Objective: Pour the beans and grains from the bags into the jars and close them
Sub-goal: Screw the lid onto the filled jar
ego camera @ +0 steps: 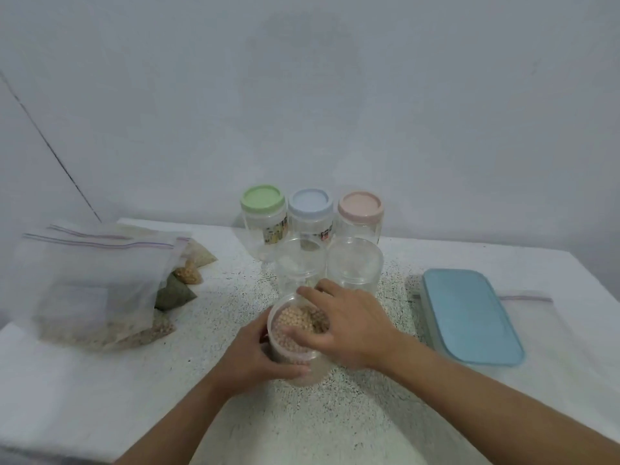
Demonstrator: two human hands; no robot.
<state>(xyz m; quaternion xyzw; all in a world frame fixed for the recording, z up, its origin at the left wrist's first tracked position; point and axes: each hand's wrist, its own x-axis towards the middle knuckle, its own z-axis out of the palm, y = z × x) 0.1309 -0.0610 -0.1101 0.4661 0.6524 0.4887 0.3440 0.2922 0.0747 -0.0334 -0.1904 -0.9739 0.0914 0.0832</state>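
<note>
At the white table [100, 380], my left hand [255, 350] curls around the side of a jar [285, 347] filled with pale beans, while my right hand [349, 327] clamps over its top, fingers bent round the rim. The jar stands mid-table, in front of two clear jars [355, 263]; zip bags [94, 283] lie well left.

I had one wide-angle cam, head-worn, looking fwd & down over the near edge of a table [100, 380]. Left hand [255, 350] and right hand [349, 327] sat close under the lens, mid-frame; table's far edge met a wall [335, 95] filling the upper half.
</note>
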